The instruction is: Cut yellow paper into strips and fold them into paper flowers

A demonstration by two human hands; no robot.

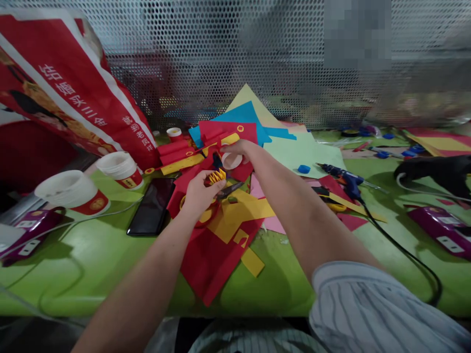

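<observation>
- On the green table (272, 294), both bare hands are working over a heap of coloured paper and cut pieces.
- Left hand (196, 193): thumb and fingers are closing together on a yellow zigzag strip (218, 176), which is sitting at the fingertips near the middle of the heap.
- Right hand (243, 148): fingers are curling at the upper edge of a pale ring-shaped roll (231, 161); cannot tell whether they are gripping it or only touching.
- Scissors (231, 189) are lying just below the left hand, partly hidden, blades over the paper; neither hand is gripping them as far as visible.
- Done, judging by the pieces: the strip is already showing sharp folds; a notched yellow scrap (241, 239) and a small yellow rectangle (253, 262) are lying cut near the lower red sheet (209, 269); red pieces (176, 149) are lying beside yellow bands beyond the left hand.
- Left, judging likewise: the strip is not yet being fixed to anything visible; the blue sheet (250, 115) and pale green sheet (305, 154) are lying behind, largely uncut in their visible parts.
- Glue gun (340, 175) is resting to the right, out of both hands. Overall, work is appearing midway; exact count of finished pieces is remaining unclear.
</observation>
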